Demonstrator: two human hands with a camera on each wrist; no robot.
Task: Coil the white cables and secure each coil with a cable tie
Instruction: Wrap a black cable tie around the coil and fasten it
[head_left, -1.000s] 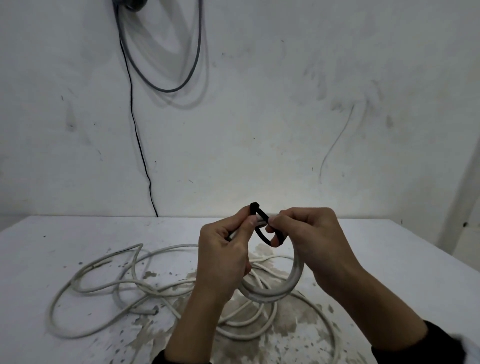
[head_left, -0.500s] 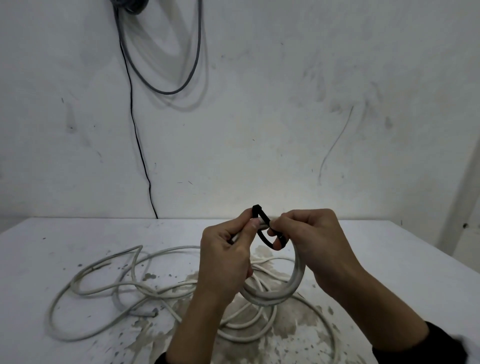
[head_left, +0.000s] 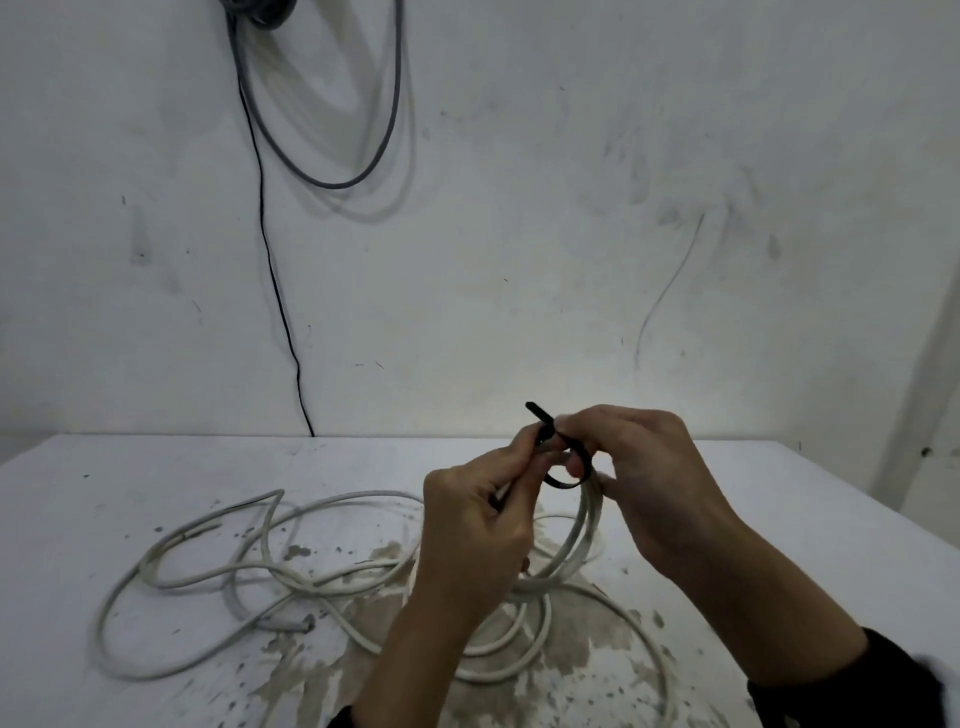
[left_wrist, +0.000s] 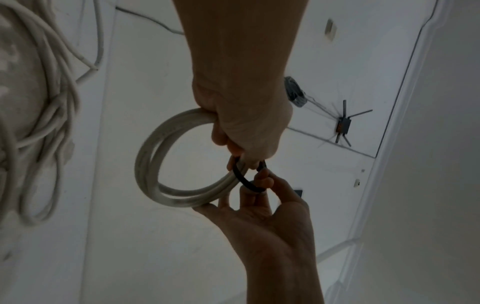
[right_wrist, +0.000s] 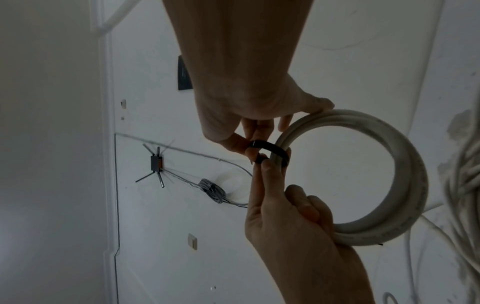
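My left hand (head_left: 498, 483) holds a small white cable coil (head_left: 584, 540) upright above the table. Its lower fingers curl round the coil (right_wrist: 410, 164) while thumb and forefinger pinch a black cable tie (head_left: 571, 480). The tie (right_wrist: 272, 149) loops loosely round the coil's strands at the top. My right hand (head_left: 613, 447) pinches the tie from the other side, and one finger touches the coil (left_wrist: 148, 160). The tie's free end sticks up to the left. In the left wrist view the left hand (left_wrist: 246, 127) comes from above and the right hand (left_wrist: 265, 214) from below.
Loose white cable (head_left: 208, 571) sprawls in tangled loops over the stained white table (head_left: 156, 467), under and left of the hands. On the wall behind, a grey cable loop (head_left: 363, 176) and a thin black wire (head_left: 270, 260) hang down.
Both hands have shifted slightly right with the coil. The right fingers have closed in over the top of the tie, next to the left thumb. The loose cable has not moved.
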